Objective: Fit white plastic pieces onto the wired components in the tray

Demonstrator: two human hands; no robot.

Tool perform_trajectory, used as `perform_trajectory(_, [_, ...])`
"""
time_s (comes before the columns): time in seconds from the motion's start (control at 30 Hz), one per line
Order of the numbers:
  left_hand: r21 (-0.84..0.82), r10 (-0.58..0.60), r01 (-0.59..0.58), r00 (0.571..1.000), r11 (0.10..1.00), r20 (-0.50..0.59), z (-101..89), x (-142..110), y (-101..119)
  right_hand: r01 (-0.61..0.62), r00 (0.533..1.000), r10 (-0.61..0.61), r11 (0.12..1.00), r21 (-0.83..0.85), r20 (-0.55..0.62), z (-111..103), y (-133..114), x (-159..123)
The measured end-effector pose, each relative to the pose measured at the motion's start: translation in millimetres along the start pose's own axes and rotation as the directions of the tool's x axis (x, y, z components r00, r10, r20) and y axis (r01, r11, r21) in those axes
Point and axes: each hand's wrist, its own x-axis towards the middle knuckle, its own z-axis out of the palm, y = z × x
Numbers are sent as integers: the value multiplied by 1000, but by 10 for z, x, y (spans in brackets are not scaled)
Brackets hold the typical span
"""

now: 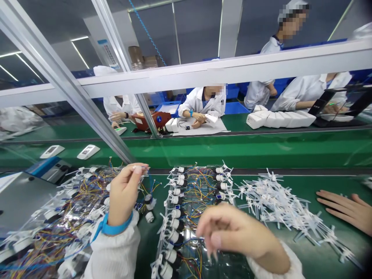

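Note:
My left hand [124, 190], with a blue wrist strap [117, 228], is raised with thumb and finger pinched at the ends of thin coloured wires [149, 182]. Just below it lie small black-and-white cylindrical parts [148, 215] on the green bench. My right hand [232, 228] hovers palm down over a clear plastic tray [215, 267], its fingers loosely curled and apart, holding nothing I can see. Black-and-white cylinders [174, 224] with wires line both sides of this tray. Part of the tray is hidden by my right hand.
A pile of white cross-shaped plastic pieces [279, 201] lies to the right, beside another person's hand [345, 209]. Filled trays [78, 209] and a grey box [26, 201] stand left. A metal frame post [78, 93] crosses ahead; co-workers sit beyond it.

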Motion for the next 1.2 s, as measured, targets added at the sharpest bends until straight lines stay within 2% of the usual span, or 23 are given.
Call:
perform_trajectory(0.07, [60,65,-69,996,996,60,-78,-15,178,-105,961,74,989,105,267,161,190,162])
perform_trajectory(0.1, [81,106,-112,991,990,78,-107,-22,259,-143,929,95,984,110,357,232,313,252])
perform_trajectory(0.17, [115,201,-212,974,970,100,-150,-37,397,-229,885,111,949,217,452,337,579,429])
perform_trajectory(0.2, [111,242,-252,965,961,96,-166,-43,454,-279,887,121,910,308,445,365,700,509])
perform_trajectory(0.27, [56,313,-318,946,947,80,-184,-57,547,-315,933,147,776,547,328,374,872,642])
perform_trajectory(0.33, [-64,410,-405,906,912,103,-178,-76,627,-235,971,190,623,746,147,336,926,734])
perform_trajectory(0.37, [-141,473,-456,870,879,139,-162,-90,666,-163,977,209,565,809,51,309,916,767])
perform_trajectory(0.4, [-228,546,-504,816,833,190,-135,-107,707,-90,973,226,523,848,-36,280,893,793])
perform_trajectory(0.5, [-485,734,-559,586,673,343,3,-180,833,60,937,283,448,892,-205,196,813,843])
perform_trajectory(0.57, [-574,780,-530,463,624,421,114,-230,898,132,896,344,399,907,-282,134,783,859])
perform_trajectory(0.67, [-607,778,-490,336,626,531,251,-273,927,277,826,383,364,889,-414,33,746,853])
perform_trajectory(0.7, [-614,773,-477,299,629,559,284,-281,917,311,815,376,360,880,-442,3,730,843])
perform_trajectory(0.77, [-632,763,-440,251,638,595,343,-302,875,336,822,340,358,871,-457,-46,693,816])
perform_trajectory(0.83, [-648,752,-391,244,654,612,402,-341,815,344,837,303,355,869,-455,-80,663,790])
perform_trajectory(0.97, [-638,698,-282,291,716,655,478,-373,696,330,862,252,380,864,-440,-115,641,756])
perform_trajectory(1.0, [-642,696,-269,283,718,660,470,-342,672,315,866,252,398,862,-433,-117,638,749])
perform_trajectory(1.1, [-712,757,-258,209,653,619,393,-156,598,250,866,258,518,818,-428,-96,629,732])
perform_trajectory(1.13, [-729,769,-246,224,639,599,368,-87,573,235,859,255,574,785,-443,-81,629,727])
perform_trajectory(1.17, [-723,756,-233,294,651,585,353,-28,548,223,851,245,632,742,-464,-62,633,721])
perform_trajectory(1.2, [-689,707,-223,410,690,576,354,14,524,210,845,231,686,696,-482,-41,642,715])
